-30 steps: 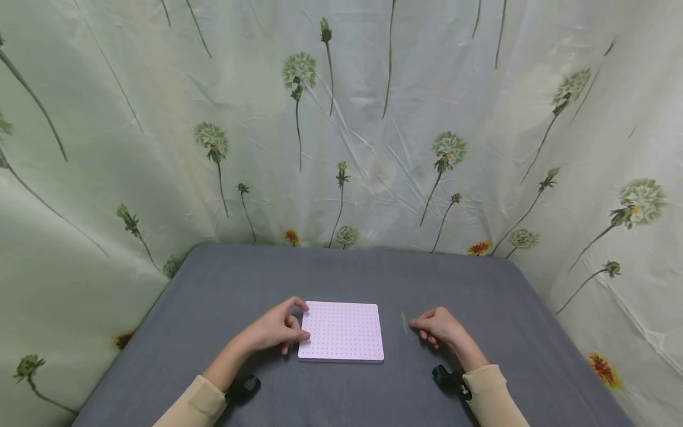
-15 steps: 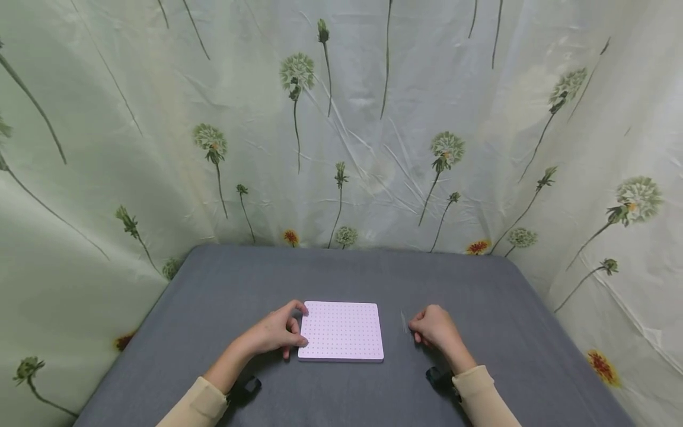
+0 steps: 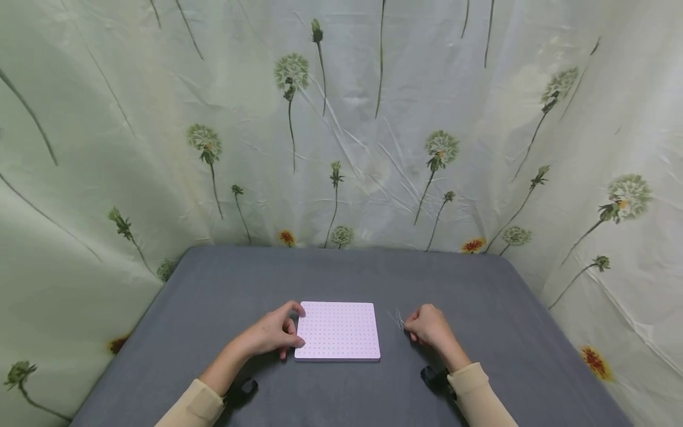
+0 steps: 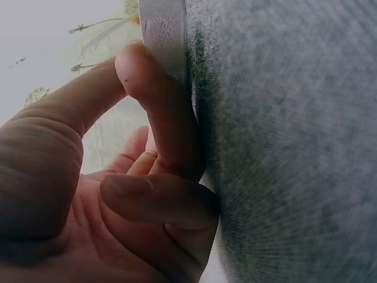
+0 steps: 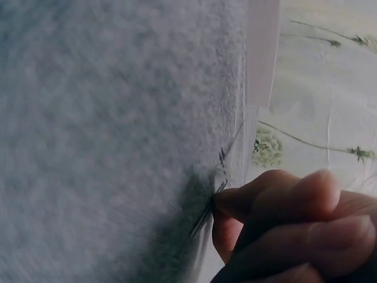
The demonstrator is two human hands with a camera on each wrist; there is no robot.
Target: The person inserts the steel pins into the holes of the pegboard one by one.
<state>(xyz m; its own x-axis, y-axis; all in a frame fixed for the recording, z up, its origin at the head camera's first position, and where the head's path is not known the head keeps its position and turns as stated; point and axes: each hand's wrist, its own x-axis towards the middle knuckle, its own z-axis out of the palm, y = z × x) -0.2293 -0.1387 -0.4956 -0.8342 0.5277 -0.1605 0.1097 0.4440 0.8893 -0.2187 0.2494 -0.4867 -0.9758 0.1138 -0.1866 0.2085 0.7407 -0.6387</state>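
Note:
A pale pink pegboard [image 3: 337, 330] with rows of small holes lies flat on the table. My left hand [image 3: 274, 329] holds its left edge, thumb near the front corner and index finger near the back one. In the left wrist view the fingers curl close at the board's side [image 4: 164, 35]. To the right of the board, several thin, needle-like sticks [image 3: 397, 319] lie loosely fanned on the cloth. My right hand [image 3: 429, 326] pinches at their near end. Dark thin sticks [image 5: 203, 217] show right at its fingertips in the right wrist view; how many it pinches I cannot tell.
Grey cloth [image 3: 347, 270] covers the table, which has rounded far corners. A pale curtain [image 3: 368, 130] with dandelion prints hangs behind and along both sides. A black wrist camera [image 3: 434, 379] sits under the right wrist, another [image 3: 242, 391] under the left.
The right hand has shifted slightly left and its fingers have drawn in at the sticks, which now spread more widely. The left hand keeps its place at the board.

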